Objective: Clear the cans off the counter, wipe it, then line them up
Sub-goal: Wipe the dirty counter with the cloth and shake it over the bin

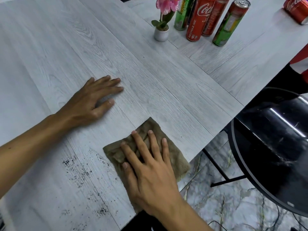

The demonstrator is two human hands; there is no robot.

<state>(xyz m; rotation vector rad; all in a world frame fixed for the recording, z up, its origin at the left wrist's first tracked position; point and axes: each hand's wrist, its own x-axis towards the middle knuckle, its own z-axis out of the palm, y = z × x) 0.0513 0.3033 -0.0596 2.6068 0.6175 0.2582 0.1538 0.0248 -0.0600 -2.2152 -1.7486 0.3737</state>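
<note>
My right hand (150, 170) presses flat, fingers spread, on a folded brown cloth (173, 157) at the near edge of the pale wood-grain counter (150, 72). My left hand (93, 102) rests flat on the bare counter to the left, holding nothing. Several tall cans stand grouped at the far end: a red cola can (199, 20), a second red can (215, 15) behind it, a green can (230, 23) to the right and another green can (182, 14) at the back. One more red can (296, 11) lies on its side at the far right.
A small white pot with a pink flower (161, 30) stands left of the cans. Black specks (78, 170) dirty the counter near my left forearm. A black round chair (273, 147) sits right of the counter edge, over a marbled floor (233, 205).
</note>
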